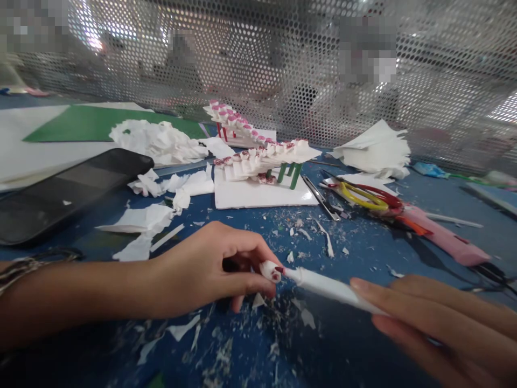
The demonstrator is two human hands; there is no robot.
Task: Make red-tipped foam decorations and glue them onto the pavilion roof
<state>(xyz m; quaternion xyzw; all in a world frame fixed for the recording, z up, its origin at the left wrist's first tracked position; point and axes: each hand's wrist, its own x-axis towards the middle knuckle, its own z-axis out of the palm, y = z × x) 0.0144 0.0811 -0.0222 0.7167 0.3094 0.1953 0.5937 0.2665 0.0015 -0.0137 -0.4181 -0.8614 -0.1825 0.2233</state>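
So, lower centre, my left hand [220,269] is pinching the rolled paper piece [270,271] near its end; right of it, my right hand [432,318] is holding the marker [335,288], and light dabs should avoid smudging.

The left forearm [100,291] and its dark-and-light bracelet [28,269] are cut off by the left edge, as are the black phone [76,188] and the white sheets [24,153]. The right hand [444,328] is softly blurred and cropped at the right; it hides the back end of the white pen [335,288]. Fingers of the left hand [226,269] partly cover the small white roll [270,271], whose dark red marks are too small to make out. Behind the perforated metal screen [258,64], shapes are blurred, with some patches pixelated. Many scraps on the blue counter [440,199] are too tiny to identify
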